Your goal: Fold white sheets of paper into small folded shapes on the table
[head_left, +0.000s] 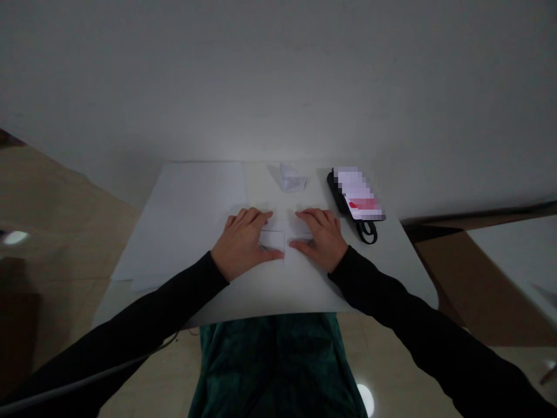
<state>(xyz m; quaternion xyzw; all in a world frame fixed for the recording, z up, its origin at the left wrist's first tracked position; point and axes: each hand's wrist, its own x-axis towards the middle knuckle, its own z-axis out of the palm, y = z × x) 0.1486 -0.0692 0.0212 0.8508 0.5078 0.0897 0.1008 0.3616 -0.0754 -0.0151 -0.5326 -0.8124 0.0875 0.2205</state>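
Observation:
A small piece of white paper (274, 238) with a visible crease lies flat on the white table, between my two hands. My left hand (243, 241) rests on its left part, with thumb and fingers spread apart. On the right side, my right hand (322, 237) bends in a similar shape, thumb and forefinger apart, its fingertips down at the paper. Part of the paper is hidden under the hands, and its right edge is hard to make out against the table. Just beyond stands a small folded white paper piece (292, 180).
Large white paper sheets (183, 215) cover the table's left side. A phone (360, 200) with a lit screen leans on a black object with a strap loop (368, 232) at the right. A wall (278, 81) bounds the table's (261, 299) far edge.

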